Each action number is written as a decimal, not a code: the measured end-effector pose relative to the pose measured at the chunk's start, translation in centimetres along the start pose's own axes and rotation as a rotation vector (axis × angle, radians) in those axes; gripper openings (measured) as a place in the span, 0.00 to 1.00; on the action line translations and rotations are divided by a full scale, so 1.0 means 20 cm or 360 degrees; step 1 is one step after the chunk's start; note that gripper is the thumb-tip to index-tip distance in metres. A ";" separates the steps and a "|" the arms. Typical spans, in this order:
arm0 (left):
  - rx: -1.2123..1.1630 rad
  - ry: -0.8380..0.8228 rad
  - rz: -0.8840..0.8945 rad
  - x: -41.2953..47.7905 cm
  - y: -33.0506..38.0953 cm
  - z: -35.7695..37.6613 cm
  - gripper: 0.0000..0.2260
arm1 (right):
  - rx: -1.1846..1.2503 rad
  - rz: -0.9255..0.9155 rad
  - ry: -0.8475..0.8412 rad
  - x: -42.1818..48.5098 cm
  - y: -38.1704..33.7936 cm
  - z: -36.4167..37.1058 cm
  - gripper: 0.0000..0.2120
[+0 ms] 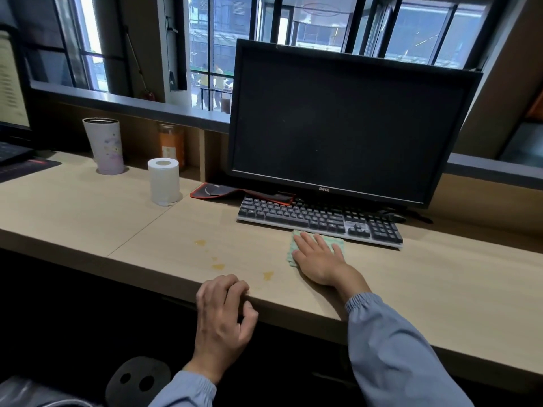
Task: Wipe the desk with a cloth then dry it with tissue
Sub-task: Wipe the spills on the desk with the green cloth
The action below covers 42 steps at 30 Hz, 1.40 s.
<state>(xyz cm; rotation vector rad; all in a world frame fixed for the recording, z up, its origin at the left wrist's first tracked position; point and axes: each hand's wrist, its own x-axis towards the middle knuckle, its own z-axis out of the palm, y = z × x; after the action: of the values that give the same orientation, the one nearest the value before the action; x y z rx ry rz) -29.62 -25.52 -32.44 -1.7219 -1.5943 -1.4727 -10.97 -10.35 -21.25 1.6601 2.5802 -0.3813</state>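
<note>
- R hand (318, 259) lies flat, fingers straight and spread, pressing the green cloth (333, 240) onto the tabletop (440, 289). Nothing is pinched, just palm pressure.
- Cloth sits just in front of the keyboard (320, 221), its far edge touching or nearly touching the keyboard's front rim; can't tell which.
- L hand (226, 315) has its fingers curled over the tabletop's front edge w/ thumb below, holding the edge as a brace.
- Yellow spill spots (218, 266) lie between the two hands, left of the cloth. They look unwiped, so I'd judge the wiping step barely begun and drying not started.
- Tissue roll (163, 180) stands upright at the back left, well apart from both hands, near a tall cup (104, 145).
- Risk 1: w/ only a flat palm on it, the cloth may bunch or slip out during a fast sweep and leave streaks.
- Risk 2: a forward stroke could shove the cloth into the keyboard and push it toward the monitor (346, 121), or drag liquid under the keys.
- Risk 3: sweeping left thru the spots w/o lifting may smear them wider, or push liquid off the front edge by the L hand.
- Risk 4: a wet hand reaching for the tissue could tip the roll or soak it; the cup is close enough to get knocked too.
- Risk 5: a spot near the L hand's fingertips is easy to miss.
</note>
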 end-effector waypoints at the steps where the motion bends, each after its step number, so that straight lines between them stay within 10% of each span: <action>1: -0.0008 -0.0014 -0.0001 0.00 -0.01 0.00 0.10 | -0.0003 0.0005 0.0001 0.00 -0.01 0.00 0.28; 42: 0.0085 -0.0054 0.0044 -0.04 -0.04 0.00 0.13 | -0.0009 0.0059 0.0056 -0.54 -0.23 0.17 0.27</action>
<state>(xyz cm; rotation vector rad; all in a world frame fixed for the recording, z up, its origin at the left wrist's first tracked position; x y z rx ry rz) -30.19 -25.63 -33.40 -1.7408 -1.6056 -1.3826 -10.92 -22.61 -21.90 1.7256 2.5684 -0.3460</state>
